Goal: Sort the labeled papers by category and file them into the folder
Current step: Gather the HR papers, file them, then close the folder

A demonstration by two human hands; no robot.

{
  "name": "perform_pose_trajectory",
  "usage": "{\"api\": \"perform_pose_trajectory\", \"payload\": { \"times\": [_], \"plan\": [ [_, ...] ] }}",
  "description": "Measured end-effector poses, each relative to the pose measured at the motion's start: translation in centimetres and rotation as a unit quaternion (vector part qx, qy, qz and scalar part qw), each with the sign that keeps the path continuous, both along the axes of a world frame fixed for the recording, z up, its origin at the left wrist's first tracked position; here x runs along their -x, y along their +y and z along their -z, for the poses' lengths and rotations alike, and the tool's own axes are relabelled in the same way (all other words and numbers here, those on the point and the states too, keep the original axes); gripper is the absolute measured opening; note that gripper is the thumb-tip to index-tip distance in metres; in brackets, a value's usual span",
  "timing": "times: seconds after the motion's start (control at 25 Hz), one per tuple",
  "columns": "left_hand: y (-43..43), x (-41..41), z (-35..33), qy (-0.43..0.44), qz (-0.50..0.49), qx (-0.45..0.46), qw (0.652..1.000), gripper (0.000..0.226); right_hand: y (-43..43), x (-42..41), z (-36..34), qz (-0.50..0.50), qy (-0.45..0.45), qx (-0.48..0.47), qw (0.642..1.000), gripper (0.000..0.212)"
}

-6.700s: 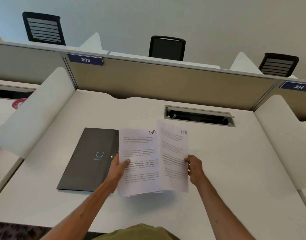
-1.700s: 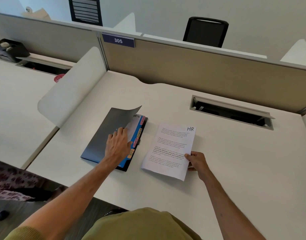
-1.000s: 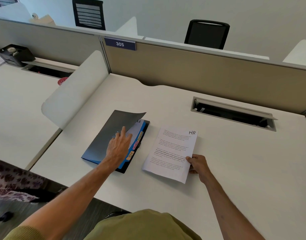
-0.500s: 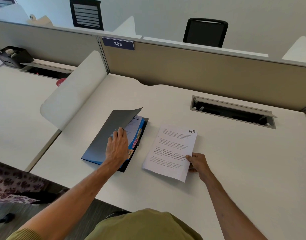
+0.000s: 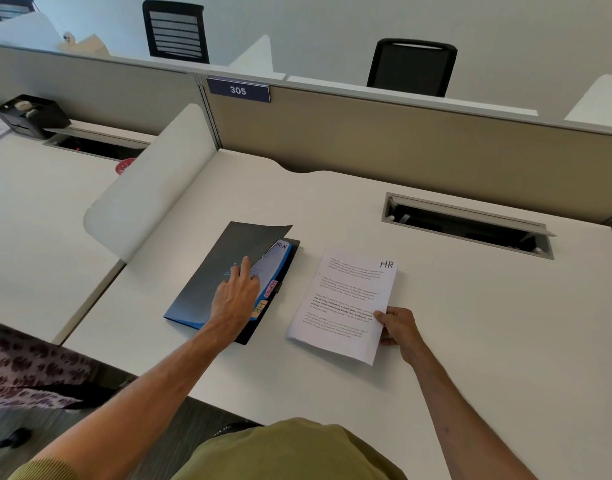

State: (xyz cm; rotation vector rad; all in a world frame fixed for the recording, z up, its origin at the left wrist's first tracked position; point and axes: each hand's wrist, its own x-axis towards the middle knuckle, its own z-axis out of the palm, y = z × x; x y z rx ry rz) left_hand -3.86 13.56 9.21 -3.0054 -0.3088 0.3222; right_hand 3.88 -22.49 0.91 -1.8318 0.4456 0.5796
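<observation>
Leafing on with your left hand [image 5: 237, 296], you turned past the sheet shown half a second earlier, so the folder [image 5: 207, 282], at nine o'clock of the HR papers [image 5: 346, 303], lay parted at a leaf ending in "MIN", probably ADMIN. Its fingers lay fairly straight, propping the cover rather than clasping it, though the thumb was hidden. Your right hand [image 5: 398, 325] pinched the papers' five o'clock corner on the desk [image 5: 471, 341]; judging by the HR tab [image 5: 259, 308] lower down, their section was not yet open.
</observation>
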Motion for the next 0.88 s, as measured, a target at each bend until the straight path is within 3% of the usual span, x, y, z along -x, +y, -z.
{"api": "perform_pose_trajectory", "payload": {
  "times": [0.52, 0.88],
  "plan": [
    [-0.6, 0.7, 0.3, -0.021, -0.016, 0.028, 0.999, 0.100, -0.1, 0.3, 0.0, 0.005, 0.003, -0.010, 1.000, 0.010],
    [-1.3, 1.2, -0.2, -0.020, -0.011, 0.004, 1.000, 0.089, -0.3, 0.9, -0.4, 0.014, 0.002, -0.022, 1.000, 0.009]
  ]
}}
